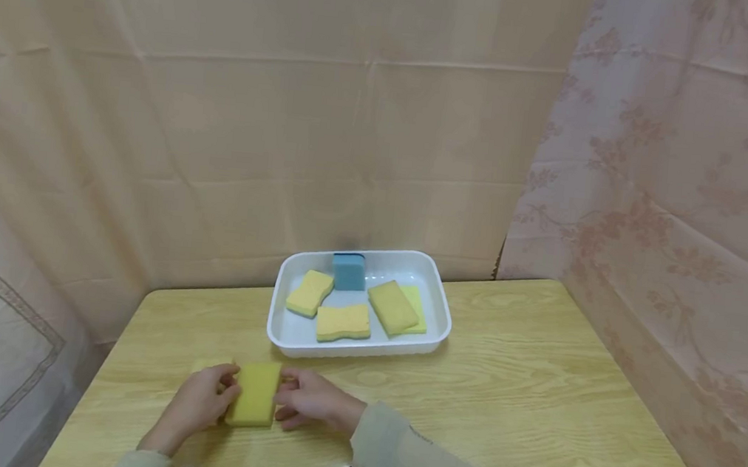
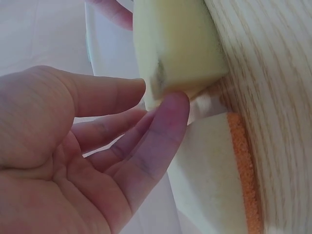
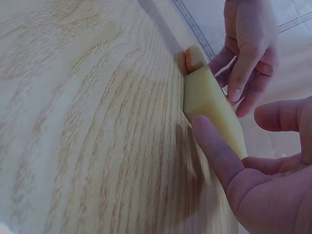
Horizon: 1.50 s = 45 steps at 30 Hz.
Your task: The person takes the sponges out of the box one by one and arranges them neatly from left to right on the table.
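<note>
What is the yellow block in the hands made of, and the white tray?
The yellow block looks like soft foam sponge: matte, finely pored, with dents near the fingertips. The white tray seems to be glossy moulded plastic, with a smooth shiny rounded rim.

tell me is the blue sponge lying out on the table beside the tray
No, the blue sponge sits inside the white tray, against its far wall, among the yellow sponges.
</note>
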Tool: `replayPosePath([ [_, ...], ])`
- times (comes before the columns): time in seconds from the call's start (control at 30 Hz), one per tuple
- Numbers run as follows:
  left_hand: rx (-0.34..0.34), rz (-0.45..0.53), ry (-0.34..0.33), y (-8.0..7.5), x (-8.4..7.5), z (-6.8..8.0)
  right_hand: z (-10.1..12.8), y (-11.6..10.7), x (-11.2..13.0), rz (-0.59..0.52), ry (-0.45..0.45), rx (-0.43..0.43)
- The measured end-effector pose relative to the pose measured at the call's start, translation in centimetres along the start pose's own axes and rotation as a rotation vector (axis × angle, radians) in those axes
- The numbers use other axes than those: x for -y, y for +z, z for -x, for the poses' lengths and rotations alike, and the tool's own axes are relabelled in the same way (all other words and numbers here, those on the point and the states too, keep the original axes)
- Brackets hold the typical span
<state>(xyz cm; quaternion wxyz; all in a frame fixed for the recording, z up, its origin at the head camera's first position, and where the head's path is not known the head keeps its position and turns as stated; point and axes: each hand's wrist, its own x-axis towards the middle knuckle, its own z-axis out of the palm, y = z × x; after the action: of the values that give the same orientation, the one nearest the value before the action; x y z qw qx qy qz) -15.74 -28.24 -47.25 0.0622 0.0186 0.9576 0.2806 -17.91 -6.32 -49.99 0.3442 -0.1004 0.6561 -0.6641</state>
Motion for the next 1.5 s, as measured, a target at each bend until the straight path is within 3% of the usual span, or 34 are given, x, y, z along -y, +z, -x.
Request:
replayPosePath([
  [0.2, 0.003, 0.021, 0.013, -0.3, -0.2, 0.1, 0.3, -0.8, 0.8, 0.059, 0.013, -0.005],
  [0.4, -0.037, 0.02, 0.109, -0.6, -0.8, 0.4, 0.9, -1.4, 1.8, 0.179, -0.053, 0.045],
  [0.63, -0.049, 0.046, 0.157, -1.1, -2.5, 0.6, 1.6, -2.3, 3.1, 0.196, -0.106, 0.11],
  [1.0, -0.081, 0.035, 0.214, -1.9, -5.0, 0.2, 1.8, -3.7, 4.9, 0.2, -0.081, 0.026],
  [1.17, -0.038, 0.028, 0.22, -2.2, -6.2, -0.5, 1.9, -4.4, 5.7, 0.202, -0.083, 0.006],
  [1.4, 0.049, 0.052, 0.199, -2.8, -7.2, -2.6, 1.4, -5.8, 6.3, 0.196, -0.074, -0.034],
  [1.5, 0.085, 0.06, 0.22, -3.1, -7.5, -3.5, 1.1, -6.3, 6.4, 0.163, -0.084, -0.05],
])
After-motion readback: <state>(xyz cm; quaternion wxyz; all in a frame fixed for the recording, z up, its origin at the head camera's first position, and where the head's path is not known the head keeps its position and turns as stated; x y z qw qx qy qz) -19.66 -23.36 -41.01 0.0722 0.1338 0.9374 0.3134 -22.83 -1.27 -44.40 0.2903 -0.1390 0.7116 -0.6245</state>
